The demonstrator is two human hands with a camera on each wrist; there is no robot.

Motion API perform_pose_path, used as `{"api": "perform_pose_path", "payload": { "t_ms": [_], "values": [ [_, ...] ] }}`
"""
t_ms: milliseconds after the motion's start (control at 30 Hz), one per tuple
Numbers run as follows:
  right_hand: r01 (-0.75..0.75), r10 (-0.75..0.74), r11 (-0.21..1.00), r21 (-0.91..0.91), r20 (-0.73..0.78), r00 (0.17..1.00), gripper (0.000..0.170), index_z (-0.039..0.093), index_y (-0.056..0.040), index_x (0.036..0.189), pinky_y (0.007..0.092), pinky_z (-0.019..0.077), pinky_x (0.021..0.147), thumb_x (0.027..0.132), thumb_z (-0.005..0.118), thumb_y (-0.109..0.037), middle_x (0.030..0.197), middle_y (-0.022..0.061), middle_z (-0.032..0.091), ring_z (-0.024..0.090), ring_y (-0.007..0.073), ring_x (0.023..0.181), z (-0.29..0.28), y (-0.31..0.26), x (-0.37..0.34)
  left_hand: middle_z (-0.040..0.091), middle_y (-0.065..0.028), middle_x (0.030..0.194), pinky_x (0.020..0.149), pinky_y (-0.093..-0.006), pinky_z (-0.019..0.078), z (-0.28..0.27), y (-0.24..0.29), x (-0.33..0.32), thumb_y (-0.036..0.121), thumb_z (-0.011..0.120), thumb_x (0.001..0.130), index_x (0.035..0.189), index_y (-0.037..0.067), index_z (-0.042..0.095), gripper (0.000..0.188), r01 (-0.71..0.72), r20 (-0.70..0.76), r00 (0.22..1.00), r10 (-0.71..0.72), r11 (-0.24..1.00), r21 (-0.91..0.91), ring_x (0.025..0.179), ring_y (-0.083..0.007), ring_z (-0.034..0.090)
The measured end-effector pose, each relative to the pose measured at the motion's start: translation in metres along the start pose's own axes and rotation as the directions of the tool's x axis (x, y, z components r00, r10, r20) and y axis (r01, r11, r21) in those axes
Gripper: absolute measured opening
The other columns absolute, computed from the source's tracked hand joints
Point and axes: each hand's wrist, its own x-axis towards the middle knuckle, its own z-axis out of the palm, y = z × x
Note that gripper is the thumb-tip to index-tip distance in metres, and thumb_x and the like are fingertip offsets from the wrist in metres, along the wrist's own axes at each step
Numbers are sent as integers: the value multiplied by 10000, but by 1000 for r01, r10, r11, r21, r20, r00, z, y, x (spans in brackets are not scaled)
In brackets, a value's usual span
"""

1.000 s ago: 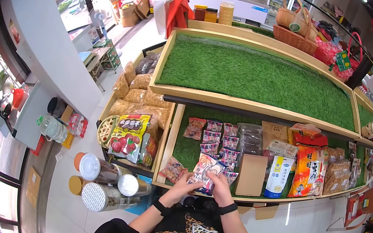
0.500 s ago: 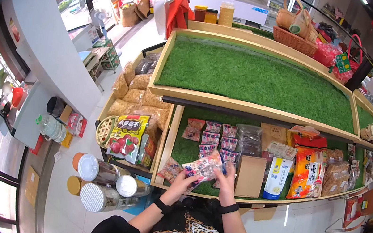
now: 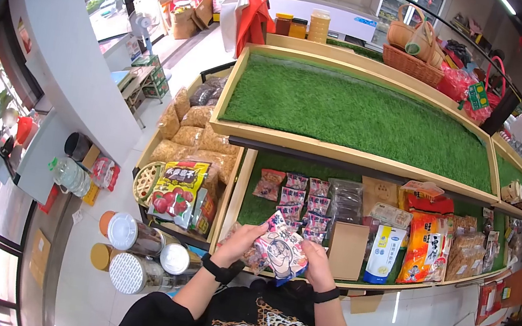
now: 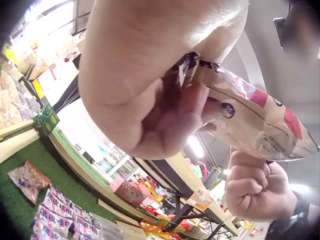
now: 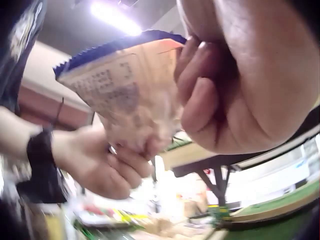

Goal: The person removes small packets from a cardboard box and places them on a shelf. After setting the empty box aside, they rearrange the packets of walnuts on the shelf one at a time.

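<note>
A printed pink-and-white snack bag (image 3: 282,246) with a dark blue end is held up between both hands, in front of the lower shelf's edge. My left hand (image 3: 238,243) grips its left side, fingers curled under it in the left wrist view. On the opposite side, my right hand (image 3: 321,268) pinches the bag's edge. The right wrist view shows the back of the bag (image 5: 125,90), with small print and a zigzag blue seal. Small pink snack packets (image 3: 293,196) lie in two columns beyond the hands. Another packet (image 3: 270,184) lies left of them.
Right of the packets stand a brown cardboard box (image 3: 347,251), a white-and-blue pouch (image 3: 385,254) and a large orange bag (image 3: 426,246). A yellow bag (image 3: 178,191) sits in the left bin. Above is a raised, grass-lined shelf (image 3: 361,114); lidded jars (image 3: 135,272) stand lower left.
The snack bag was tilted and turned between the hands, and its printed face now points up with the blue end toward the body. Both hands have moved apart to its sides.
</note>
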Motion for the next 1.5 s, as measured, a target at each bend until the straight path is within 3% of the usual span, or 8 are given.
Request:
{"api": "perform_pose_path", "payload": {
  "t_ms": [100, 167, 333, 400, 800, 1000, 1133, 1500],
  "values": [
    [-86, 83, 959, 270, 22, 996, 258, 592, 2, 937, 187, 413, 658, 906, 476, -227, 804, -10, 596, 518, 45, 710, -3, -1, 2, 640, -73, 823, 653, -241, 460, 1, -4, 3, 312, 473, 890, 918, -44, 608, 382, -85, -48, 996, 78, 984, -157, 667, -108, 590],
    [-8, 40, 985, -174, 177, 983, 255, 567, -8, 1030, 204, 416, 714, 886, 510, -211, 857, -2, 586, 529, 74, 777, -17, -3, 9, 634, -54, 804, 579, -223, 464, -5, 4, -2, 305, 497, 879, 915, -31, 611, 356, -87, -17, 996, 87, 996, -25, 621, -92, 580],
    [119, -47, 929, -350, 209, 977, 277, 522, -4, 1094, 216, 391, 784, 863, 540, -155, 963, 11, 543, 484, 74, 881, -2, -34, 1, 570, -7, 685, 585, -221, 394, 4, 28, -22, 297, 563, 844, 818, -9, 622, 312, -5, -9, 1000, 9, 931, 366, 618, -52, 482],
    [49, 84, 925, -376, 330, 940, 279, 512, 3, 1103, 218, 392, 783, 872, 524, -153, 966, 13, 543, 478, 69, 879, 2, -33, 2, 540, 16, 595, 391, -178, 344, 11, 26, -20, 310, 532, 862, 833, 10, 605, 310, -277, 157, 960, 230, 845, 457, 470, -34, 475],
    [17, 4, 947, -321, 64, 998, 232, 581, 30, 978, 217, 417, 734, 902, 449, -145, 866, 31, 605, 529, 75, 808, -11, -24, -15, 568, 0, 664, 453, -192, 421, 3, 8, -20, 329, 422, 911, 893, 12, 610, 369, -204, -87, 973, 211, 975, 90, 561, -56, 543],
    [-101, 158, 952, -287, 184, 970, 307, 526, -8, 1097, 253, 455, 690, 833, 584, -154, 907, 50, 598, 554, 99, 793, -1, -21, -17, 628, -119, 783, 615, -286, 447, 17, 22, -23, 235, 536, 841, 891, -8, 631, 265, -253, 90, 958, 273, 652, 715, 678, -228, 596],
    [-57, 102, 900, -432, 82, 991, 364, 539, -19, 1041, 224, 476, 567, 754, 682, -192, 878, 38, 604, 557, 76, 774, 12, -11, -17, 519, -16, 617, 439, -213, 386, 24, -5, -13, 202, 558, 851, 923, -16, 613, 236, -465, 172, 870, 462, 655, 596, 588, -42, 507],
    [-75, 69, 975, -211, -35, 997, 231, 544, -14, 956, 218, 456, 646, 752, 620, -90, 852, 18, 606, 563, 71, 743, 8, 12, -6, 572, 3, 765, 597, -204, 415, 22, -23, -25, 262, 703, 737, 971, 15, 545, 375, -217, 91, 976, 197, 901, 376, 674, -50, 512]
  ]
}}
